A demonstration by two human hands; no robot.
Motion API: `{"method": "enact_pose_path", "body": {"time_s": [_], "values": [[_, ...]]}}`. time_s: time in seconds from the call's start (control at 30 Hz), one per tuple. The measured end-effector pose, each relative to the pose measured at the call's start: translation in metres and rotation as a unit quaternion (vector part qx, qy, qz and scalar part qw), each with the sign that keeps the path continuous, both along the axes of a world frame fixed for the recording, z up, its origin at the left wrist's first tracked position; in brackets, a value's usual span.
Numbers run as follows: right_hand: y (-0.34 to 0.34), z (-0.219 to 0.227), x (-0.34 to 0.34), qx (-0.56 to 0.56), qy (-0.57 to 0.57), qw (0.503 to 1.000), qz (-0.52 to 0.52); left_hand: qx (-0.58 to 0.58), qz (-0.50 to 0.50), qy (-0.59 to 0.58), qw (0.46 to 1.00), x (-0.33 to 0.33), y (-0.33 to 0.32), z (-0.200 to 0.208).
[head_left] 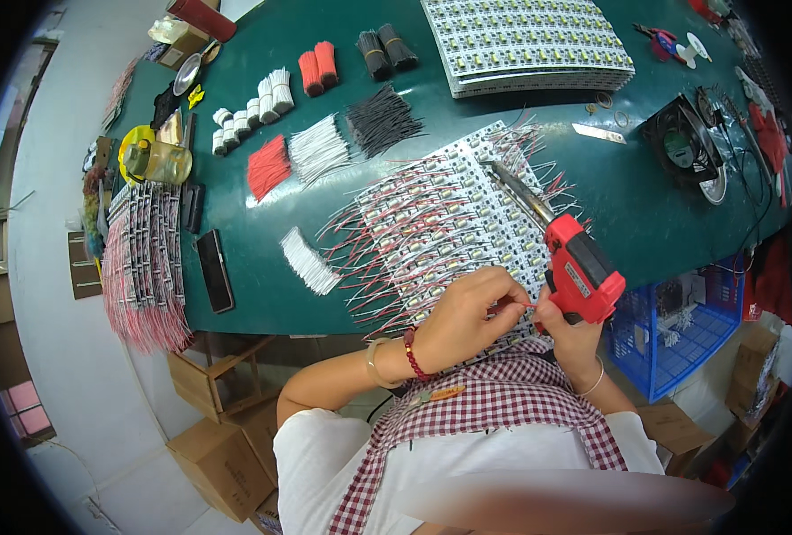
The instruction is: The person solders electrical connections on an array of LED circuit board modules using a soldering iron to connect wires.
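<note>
My right hand [572, 339] is wrapped round the handle of a red and black soldering gun [578, 273], whose metal tip points up and left over a panel of circuit boards [476, 183]. Close beside it, my left hand [469, 314] pinches a thin red wire [530, 306] between thumb and forefinger, near my right thumb. Red and white wires stick out from both sides of the panel, which lies tilted at the table's front edge. To its left are loose piles of white wires [308, 262], red wires [269, 168] and black wires [384, 119].
A tall stack of bare board panels [538, 62] stands at the back. A small black fan [681, 143] sits at the right, near a blade [599, 133]. Wired boards [144, 259] and a phone [215, 270] lie at the left. Below right is a blue crate [681, 339].
</note>
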State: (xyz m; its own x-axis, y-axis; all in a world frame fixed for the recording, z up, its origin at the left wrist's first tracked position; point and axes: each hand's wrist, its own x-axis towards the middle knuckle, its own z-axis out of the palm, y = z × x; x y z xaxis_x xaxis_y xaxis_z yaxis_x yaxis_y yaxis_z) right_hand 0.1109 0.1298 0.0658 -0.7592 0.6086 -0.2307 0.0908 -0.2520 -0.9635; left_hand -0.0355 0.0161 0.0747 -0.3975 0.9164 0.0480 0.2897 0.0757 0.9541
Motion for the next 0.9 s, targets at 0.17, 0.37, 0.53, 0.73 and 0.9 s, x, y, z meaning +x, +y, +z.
{"method": "enact_pose_path", "body": {"time_s": [0.17, 0.37, 0.53, 0.73, 0.9], "values": [[-0.004, 0.002, -0.003, 0.037, 0.015, 0.999, -0.008, -0.027, 0.01, -0.067, 0.997, 0.006, 0.002, -0.001], [0.002, -0.015, 0.008, 0.166, -0.019, 0.985, 0.038, -0.074, 0.011, -0.095, 0.993, 0.006, 0.002, -0.006], [-0.001, -0.01, 0.008, 0.198, -0.054, 0.978, 0.046, -0.093, 0.007, -0.126, 0.988, 0.007, -0.001, -0.006], [-0.004, -0.015, 0.006, 0.182, -0.02, 0.982, 0.043, -0.111, -0.009, -0.19, 0.976, 0.004, -0.008, -0.008], [-0.005, -0.015, 0.006, 0.189, -0.029, 0.98, 0.048, -0.143, -0.031, -0.156, 0.977, 0.001, -0.006, -0.004]]}}
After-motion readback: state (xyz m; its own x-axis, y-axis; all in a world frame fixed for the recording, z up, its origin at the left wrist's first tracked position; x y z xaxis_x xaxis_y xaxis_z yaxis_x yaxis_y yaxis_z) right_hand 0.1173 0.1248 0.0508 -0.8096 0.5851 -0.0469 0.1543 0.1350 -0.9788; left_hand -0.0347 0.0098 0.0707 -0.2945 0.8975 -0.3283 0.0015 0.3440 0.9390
